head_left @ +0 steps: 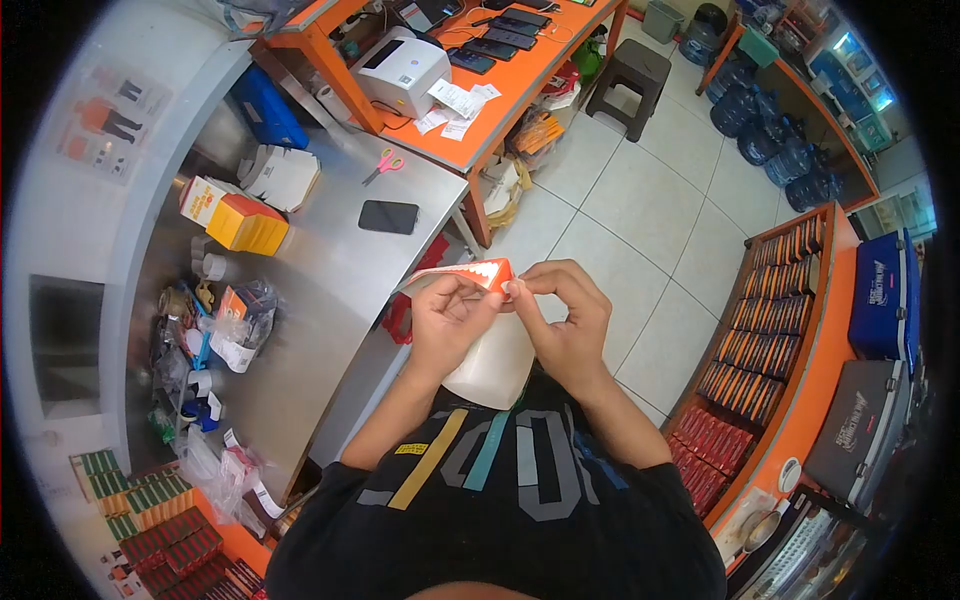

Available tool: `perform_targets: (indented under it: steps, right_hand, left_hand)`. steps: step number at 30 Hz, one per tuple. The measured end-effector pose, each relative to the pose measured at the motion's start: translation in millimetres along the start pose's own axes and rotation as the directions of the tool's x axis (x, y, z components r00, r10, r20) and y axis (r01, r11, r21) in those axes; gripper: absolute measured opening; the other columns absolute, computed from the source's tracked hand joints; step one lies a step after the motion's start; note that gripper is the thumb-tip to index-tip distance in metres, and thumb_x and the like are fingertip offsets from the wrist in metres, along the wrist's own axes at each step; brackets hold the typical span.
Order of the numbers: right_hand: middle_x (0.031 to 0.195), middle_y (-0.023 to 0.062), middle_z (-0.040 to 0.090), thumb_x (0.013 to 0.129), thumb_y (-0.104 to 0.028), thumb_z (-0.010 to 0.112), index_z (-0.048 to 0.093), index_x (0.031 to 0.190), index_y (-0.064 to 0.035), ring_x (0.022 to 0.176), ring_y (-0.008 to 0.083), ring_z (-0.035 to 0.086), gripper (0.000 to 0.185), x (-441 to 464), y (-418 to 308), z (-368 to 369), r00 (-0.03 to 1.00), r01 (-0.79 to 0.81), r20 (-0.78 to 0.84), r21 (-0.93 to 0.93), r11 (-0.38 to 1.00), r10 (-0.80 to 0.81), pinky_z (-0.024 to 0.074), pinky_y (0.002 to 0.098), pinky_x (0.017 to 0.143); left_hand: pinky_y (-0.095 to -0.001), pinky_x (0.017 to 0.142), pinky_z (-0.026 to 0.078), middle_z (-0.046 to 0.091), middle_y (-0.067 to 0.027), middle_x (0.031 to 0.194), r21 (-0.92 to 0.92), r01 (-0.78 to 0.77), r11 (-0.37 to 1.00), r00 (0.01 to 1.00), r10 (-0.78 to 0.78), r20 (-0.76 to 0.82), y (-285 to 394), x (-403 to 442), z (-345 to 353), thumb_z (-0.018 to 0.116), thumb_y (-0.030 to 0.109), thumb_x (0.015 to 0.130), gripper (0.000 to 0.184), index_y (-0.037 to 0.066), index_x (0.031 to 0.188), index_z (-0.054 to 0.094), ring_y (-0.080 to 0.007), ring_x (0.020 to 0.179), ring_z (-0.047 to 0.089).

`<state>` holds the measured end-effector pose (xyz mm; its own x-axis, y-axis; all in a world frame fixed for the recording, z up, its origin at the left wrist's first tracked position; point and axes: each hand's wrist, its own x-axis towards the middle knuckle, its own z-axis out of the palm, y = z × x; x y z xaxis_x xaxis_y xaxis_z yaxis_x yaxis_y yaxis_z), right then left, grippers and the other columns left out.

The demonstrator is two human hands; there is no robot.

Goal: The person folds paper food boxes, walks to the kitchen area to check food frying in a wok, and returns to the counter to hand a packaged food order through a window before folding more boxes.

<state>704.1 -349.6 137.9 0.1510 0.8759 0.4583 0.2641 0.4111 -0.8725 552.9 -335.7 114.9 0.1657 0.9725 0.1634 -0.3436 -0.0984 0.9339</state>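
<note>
In front of my chest, a small orange and white folded card piece is held between both hands. My left hand pinches its lower edge with thumb and fingers. The thumb and forefinger of my right hand grip its right end, where a small whitish bit shows. A pale cream rounded object is below the hands, against the black shirt; what it is I cannot tell.
On the metal table to the left are a black phone, pink-green scissors, a yellow-orange box and bagged items. A white printer stands on the orange desk. A dark stool and orange shelving are further right.
</note>
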Motion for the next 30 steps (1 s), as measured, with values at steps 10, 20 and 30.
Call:
perform_targets:
  steps: [10,20,30]
  right_hand:
    - [0.083,0.0109,0.066,0.079,-0.003,0.073,0.066,0.08,0.0012,0.077,0.0188,0.064,0.009,2,-6,-2,0.999,0.021,0.038,0.034,0.999,-0.022,0.0494,0.028,0.069]
    - [0.088,0.0128,0.07,0.079,-0.006,0.075,0.071,0.088,-0.0003,0.081,0.0212,0.068,0.011,0,5,0,0.998,-0.046,0.04,0.037,0.998,0.044,0.0523,0.0293,0.073]
    - [0.086,0.0125,0.071,0.076,-0.007,0.078,0.069,0.092,0.0018,0.078,0.0217,0.071,0.02,-11,24,6,0.979,-0.198,0.06,0.068,0.978,0.195,0.0548,0.0282,0.071]
  left_hand:
    - [-0.0298,0.079,0.06,0.061,-0.0135,0.103,0.207,-0.087,0.974,0.996,0.084,0.022,14,-4,2,0.061,-0.006,0.088,0.011,-0.013,0.096,0.058,-0.0194,0.091,0.066]
    - [-0.027,0.079,0.055,0.066,-0.0139,0.104,-0.078,0.054,0.995,0.997,-0.059,-0.058,-4,-4,-4,0.063,-0.006,0.087,0.014,-0.008,0.101,0.063,-0.0177,0.089,0.067]
    - [-0.0264,0.065,0.055,0.07,-0.015,0.086,0.611,-0.028,0.791,0.993,0.094,-0.076,-4,0,8,0.066,0.001,0.084,0.011,-0.007,0.092,0.065,-0.0195,0.073,0.07]
